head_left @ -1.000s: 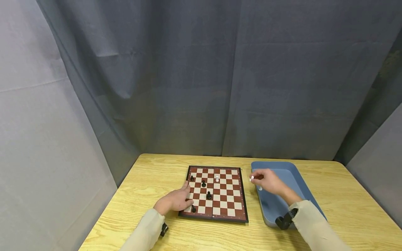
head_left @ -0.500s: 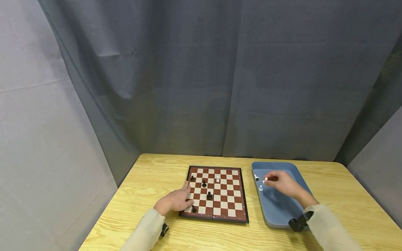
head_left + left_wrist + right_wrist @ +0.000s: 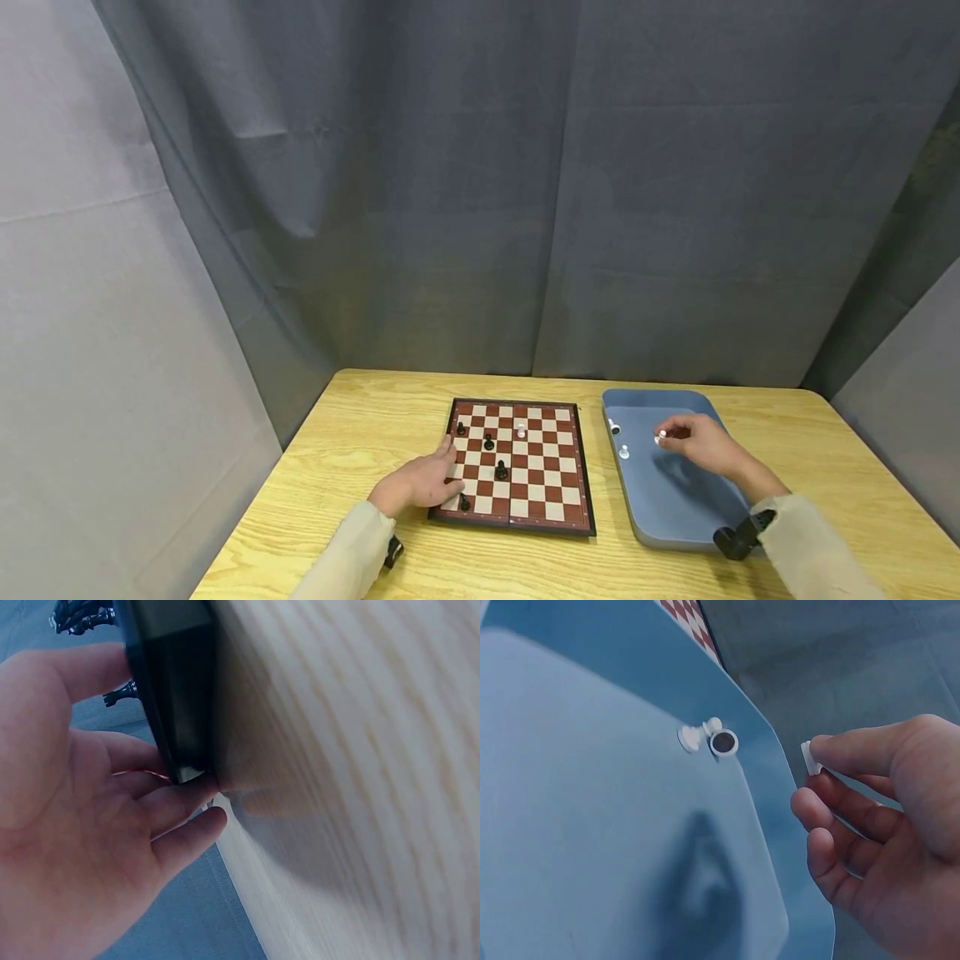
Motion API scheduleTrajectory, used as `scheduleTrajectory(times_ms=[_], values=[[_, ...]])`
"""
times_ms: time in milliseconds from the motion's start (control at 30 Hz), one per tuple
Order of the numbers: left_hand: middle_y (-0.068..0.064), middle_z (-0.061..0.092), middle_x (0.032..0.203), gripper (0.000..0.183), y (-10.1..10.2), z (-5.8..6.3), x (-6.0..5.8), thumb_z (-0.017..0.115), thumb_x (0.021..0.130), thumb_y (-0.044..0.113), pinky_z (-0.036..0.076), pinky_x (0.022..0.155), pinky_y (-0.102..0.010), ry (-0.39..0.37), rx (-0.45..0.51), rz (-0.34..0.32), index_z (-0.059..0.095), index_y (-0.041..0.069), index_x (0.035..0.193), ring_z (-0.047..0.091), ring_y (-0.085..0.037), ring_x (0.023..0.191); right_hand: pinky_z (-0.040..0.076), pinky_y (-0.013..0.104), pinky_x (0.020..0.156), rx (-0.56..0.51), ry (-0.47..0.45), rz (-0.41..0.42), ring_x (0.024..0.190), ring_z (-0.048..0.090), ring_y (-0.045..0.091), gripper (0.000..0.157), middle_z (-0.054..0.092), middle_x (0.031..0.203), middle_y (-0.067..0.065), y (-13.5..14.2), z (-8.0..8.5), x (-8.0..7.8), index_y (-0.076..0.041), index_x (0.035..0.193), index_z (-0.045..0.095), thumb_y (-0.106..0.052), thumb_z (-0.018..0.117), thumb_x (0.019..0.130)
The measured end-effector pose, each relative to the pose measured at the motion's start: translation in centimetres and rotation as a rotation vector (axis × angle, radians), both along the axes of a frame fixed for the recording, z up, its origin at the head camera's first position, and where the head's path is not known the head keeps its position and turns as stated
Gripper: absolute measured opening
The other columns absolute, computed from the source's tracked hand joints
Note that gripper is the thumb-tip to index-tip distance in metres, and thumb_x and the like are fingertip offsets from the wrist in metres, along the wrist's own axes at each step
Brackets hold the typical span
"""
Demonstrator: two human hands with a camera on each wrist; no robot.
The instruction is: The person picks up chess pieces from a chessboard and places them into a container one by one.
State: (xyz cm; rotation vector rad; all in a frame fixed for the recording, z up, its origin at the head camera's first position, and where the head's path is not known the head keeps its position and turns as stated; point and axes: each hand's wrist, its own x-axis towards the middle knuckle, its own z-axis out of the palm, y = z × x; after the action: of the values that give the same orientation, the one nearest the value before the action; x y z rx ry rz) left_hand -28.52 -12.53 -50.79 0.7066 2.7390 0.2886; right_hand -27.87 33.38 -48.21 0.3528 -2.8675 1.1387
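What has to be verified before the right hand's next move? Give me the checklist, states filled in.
1. Grip: ok. The right hand pinches a white piece.
2. Clearance: ok. That hand is above the tray, its shadow apart from it.
3. Board steadied: ok. The left hand is on its left edge.
4. Loose pieces upright: not ok. One stands, but another lies against the tray's wall.
5. Nearest black piece free of the left thumb: cannot tell.
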Motion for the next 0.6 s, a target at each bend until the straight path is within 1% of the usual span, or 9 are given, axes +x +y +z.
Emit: scheduleTrajectory(times_ms=[200, 300, 600], values=[[-0.019, 0.008, 0.156, 0.072, 0.0, -0.1, 0.0, 0.046, 0.098, 0.043, 0.043, 0.095, -0.041, 0.006, -0.003, 0.001, 0.024, -0.005, 0.147, 0.043, -0.032, 0.128, 0.048, 0.033, 0.067, 0.006, -0.023, -0.029, 0.082, 0.055, 0.019, 0.015, 0.063, 0.091, 0.005, 0.8, -0.3, 0.0, 0.001, 0.098, 0.068, -0.010, 0.067, 0.088], [-0.019, 0.008, 0.156, 0.072, 0.0, 0.0, 0.1, 0.046, 0.098, 0.043, 0.044, 0.094, -0.041, 0.008, -0.005, 0.004, 0.024, -0.005, 0.147, 0.043, -0.032, 0.127, 0.048, 0.033, 0.068, 0.006, -0.036, -0.030, 0.083, 0.056, 0.019, 0.018, 0.063, 0.092, 0.005, 1.1, -0.6, 0.0, 0.001, 0.100, 0.068, -0.012, 0.067, 0.088], [-0.020, 0.011, 0.155, 0.071, 0.2, 0.1, 0.2, 0.047, 0.098, 0.042, 0.043, 0.096, -0.040, 0.027, -0.015, 0.010, 0.026, -0.005, 0.147, 0.047, -0.032, 0.124, 0.048, 0.029, 0.065, -0.024, -0.052, -0.032, 0.081, 0.056, 0.015, 0.019, 0.064, 0.093, 0.006, 1.4, -1.4, -0.1, 0.002, 0.100, 0.068, -0.012, 0.068, 0.087]])
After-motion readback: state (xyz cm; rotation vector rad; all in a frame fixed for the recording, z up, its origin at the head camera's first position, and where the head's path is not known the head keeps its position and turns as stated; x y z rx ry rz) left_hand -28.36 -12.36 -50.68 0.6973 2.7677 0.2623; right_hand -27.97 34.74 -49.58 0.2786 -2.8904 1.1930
